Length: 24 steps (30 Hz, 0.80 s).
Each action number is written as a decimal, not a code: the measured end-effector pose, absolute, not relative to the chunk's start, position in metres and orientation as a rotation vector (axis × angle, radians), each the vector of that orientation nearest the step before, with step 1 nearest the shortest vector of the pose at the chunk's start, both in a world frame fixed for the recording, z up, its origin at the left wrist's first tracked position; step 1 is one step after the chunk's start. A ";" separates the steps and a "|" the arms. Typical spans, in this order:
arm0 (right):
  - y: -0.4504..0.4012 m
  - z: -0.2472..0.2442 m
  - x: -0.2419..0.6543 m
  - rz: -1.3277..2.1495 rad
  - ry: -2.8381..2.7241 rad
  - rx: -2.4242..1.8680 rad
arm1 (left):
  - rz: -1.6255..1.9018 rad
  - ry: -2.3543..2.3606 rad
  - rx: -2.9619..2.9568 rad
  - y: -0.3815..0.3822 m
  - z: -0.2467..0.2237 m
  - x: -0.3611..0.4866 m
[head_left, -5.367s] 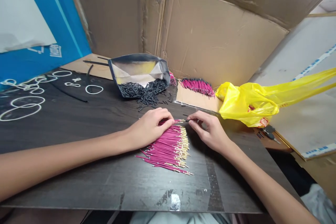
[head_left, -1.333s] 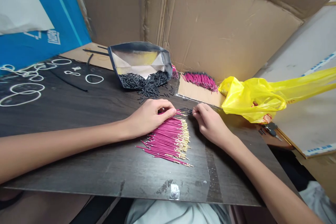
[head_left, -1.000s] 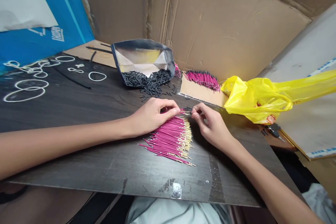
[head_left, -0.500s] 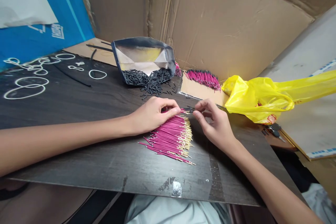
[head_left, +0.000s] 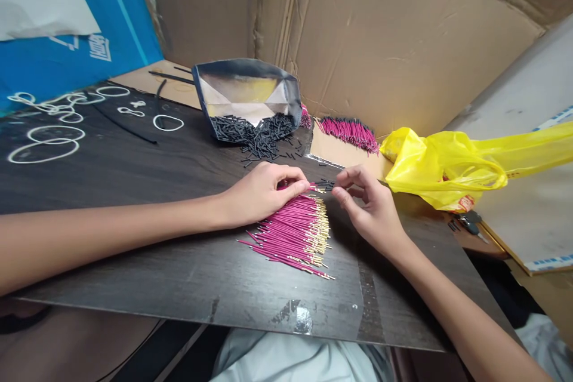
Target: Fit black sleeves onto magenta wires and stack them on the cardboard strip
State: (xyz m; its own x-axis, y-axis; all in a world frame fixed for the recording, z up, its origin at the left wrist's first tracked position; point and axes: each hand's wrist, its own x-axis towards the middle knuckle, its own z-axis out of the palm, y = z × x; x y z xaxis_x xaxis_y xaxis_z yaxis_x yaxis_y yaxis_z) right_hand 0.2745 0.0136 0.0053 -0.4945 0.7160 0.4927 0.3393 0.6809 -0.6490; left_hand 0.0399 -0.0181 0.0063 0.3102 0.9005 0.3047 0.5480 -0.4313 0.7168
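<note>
My left hand (head_left: 267, 192) is closed in a pinch on a few thin pink wires, over the upper edge of a fanned pile of pink wires (head_left: 289, 228) with gold-coloured metal ends. Short black tubes (head_left: 323, 184) stick out to the right of its fingertips, on the ends of the held wires. Just right of these tubes, my right hand (head_left: 369, 203) has thumb and forefinger brought together. Whatever lies between those fingertips is too small to make out.
Behind the hands, an open dark-edged bag (head_left: 244, 92) spills short black tube pieces (head_left: 264, 134). Pink wires with black ends (head_left: 349, 134) lie on cardboard (head_left: 333, 149). A yellow plastic bag (head_left: 439, 161) sits at right, near keys (head_left: 470, 224). White rubber bands (head_left: 45, 143) lie at left.
The view has shifted very slightly. Both hands keep nearly the same place and pose, with the black tube ends still between them.
</note>
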 end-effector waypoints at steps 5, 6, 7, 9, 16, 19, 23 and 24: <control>0.015 0.003 0.276 0.653 -2.111 -0.794 | 0.953 1.281 2.093 -0.018 0.007 0.040; 0.016 0.003 0.276 0.668 -2.108 -0.797 | 0.955 1.280 2.095 -0.018 0.007 0.040; 0.016 0.003 0.276 0.683 -2.100 -0.802 | 0.956 1.279 2.098 -0.018 0.007 0.040; 0.016 0.003 0.275 0.713 -2.079 -0.812 | 0.960 1.285 2.104 -0.018 0.006 0.039; 0.013 0.003 0.271 0.750 -2.074 -0.790 | 0.959 1.260 2.164 -0.020 0.005 0.039; 0.013 -0.001 0.270 0.863 -2.014 -0.776 | 0.951 1.269 2.209 -0.021 0.007 0.040; 0.016 -0.007 0.268 1.095 -1.880 -0.774 | 0.963 1.266 2.243 -0.020 0.006 0.040; 0.017 -0.007 0.267 1.144 -1.850 -0.772 | 0.969 1.268 2.247 -0.020 0.006 0.040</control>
